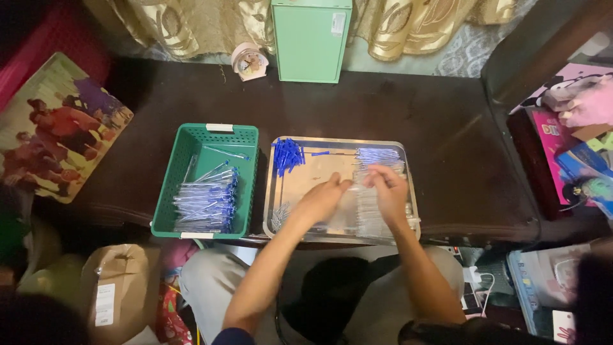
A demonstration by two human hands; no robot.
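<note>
A metal tray [281,191] lies on the dark table in front of me. Both hands are over it. My left hand [321,199] reaches in from the left with fingers curled toward a pile of clear pen barrels [370,214]. My right hand [387,187] rests on that same pile, fingers bent down; whether either hand pinches a barrel is unclear. A heap of blue pen caps [288,155] sits in the tray's far left corner. More blue-tipped pieces [377,154] lie at its far right. Left of the tray, a green basket [185,153] holds several assembled blue pens [207,201].
A mint green box [311,41] and a small pink clock [249,61] stand at the table's back edge. A picture board [54,128] leans at the left. Toys and boxes [575,121] crowd the right. A brown paper bag [118,291] sits near my knee.
</note>
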